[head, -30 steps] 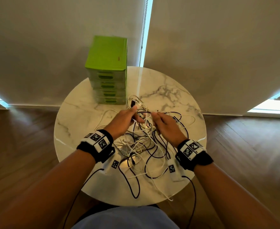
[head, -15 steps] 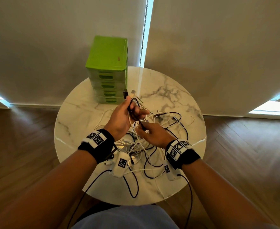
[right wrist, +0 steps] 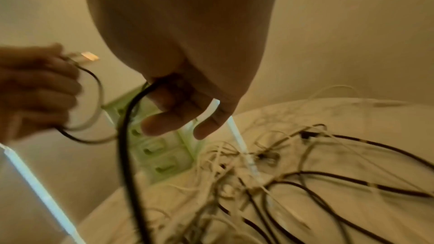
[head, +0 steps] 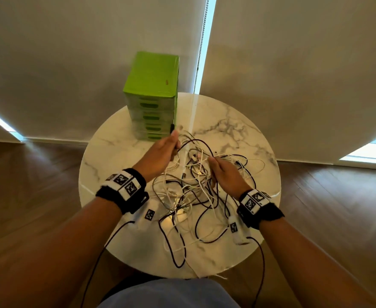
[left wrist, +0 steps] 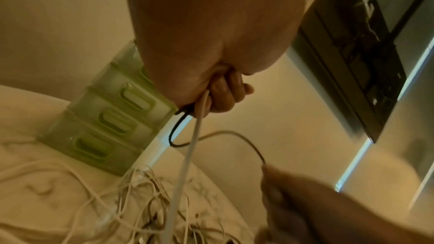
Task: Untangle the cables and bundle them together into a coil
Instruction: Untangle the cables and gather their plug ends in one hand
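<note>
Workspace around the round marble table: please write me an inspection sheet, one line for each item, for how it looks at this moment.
Surface: round marble table, white with grey veins.
Job's things: tangled pile of cables, white and black, not yet coiled.
Clutter: green drawer unit at the table's far side.
Grippers: left hand grips a black cable and a white one; right hand holds the same black cable further along.
Cables: black cable arcs between the hands; one strand hangs over the near edge.
Surroundings: wooden floor, drawn blinds.
</note>
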Demonstrator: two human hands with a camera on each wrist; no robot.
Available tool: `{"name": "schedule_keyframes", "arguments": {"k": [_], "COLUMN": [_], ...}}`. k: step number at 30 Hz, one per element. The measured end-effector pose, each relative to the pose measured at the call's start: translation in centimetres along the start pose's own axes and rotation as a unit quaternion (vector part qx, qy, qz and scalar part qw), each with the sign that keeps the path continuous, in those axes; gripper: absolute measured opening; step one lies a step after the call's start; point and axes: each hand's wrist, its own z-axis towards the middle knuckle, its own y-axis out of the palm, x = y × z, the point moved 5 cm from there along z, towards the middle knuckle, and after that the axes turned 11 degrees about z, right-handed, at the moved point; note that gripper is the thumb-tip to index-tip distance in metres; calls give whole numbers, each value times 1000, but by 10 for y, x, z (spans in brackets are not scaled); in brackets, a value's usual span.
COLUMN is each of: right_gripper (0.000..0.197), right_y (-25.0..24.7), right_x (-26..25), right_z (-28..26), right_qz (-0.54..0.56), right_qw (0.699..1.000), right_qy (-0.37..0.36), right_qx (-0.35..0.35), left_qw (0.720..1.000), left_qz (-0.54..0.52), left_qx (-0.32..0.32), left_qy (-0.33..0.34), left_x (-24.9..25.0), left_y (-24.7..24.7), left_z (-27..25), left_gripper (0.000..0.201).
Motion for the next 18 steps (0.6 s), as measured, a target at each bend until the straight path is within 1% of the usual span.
{"name": "schedule_keyframes", "arguments": {"k": [2,5,6,7,9,10,12,14,15,17,18], "right_gripper": [37,37,35,32,27,26,26,27,28,30,29], "right_y": [7,19,24,27,32,35,41,47,50,56,58], "right_x": [-20,-38,-43,-45,-47,-45,-39,-33,-29,-20,-15], "right_z": [4,3,2,1,-3,-5,-10,-15,-17,-24,-28], "right_qz": [-21,-33,-25,-15,9,17,29,24,18,16,19], "right_qw": [999,996,995,995,994,995,994,991,989,983,982], "right_qy": [-29,-64,-71,-77,-81,-74,-54,-48,-47,-32,-24], "right_qx": [-11,-45,-57,-65,-68,-71,-91,-121,-141,-180,-189], "left_qw": [1000,999,999,999,999,998,997,995,993,987,981], "left_qz": [9,29,26,21,13,14,35,69,74,34,22], "left_qx": [-20,-22,-25,-24,-7,5,20,49,77,152,188], "left_qy": [-14,-38,-39,-40,-47,-57,-66,-59,-55,-39,-33], "left_x": [-1,3,5,6,5,4,0,1,2,6,7], "left_y": [19,33,34,34,31,28,26,21,15,-1,-11], "left_z": [-3,-4,-4,-2,3,4,6,5,4,6,7], "left_gripper": [65,90,89,78,47,39,33,31,31,30,29]}}
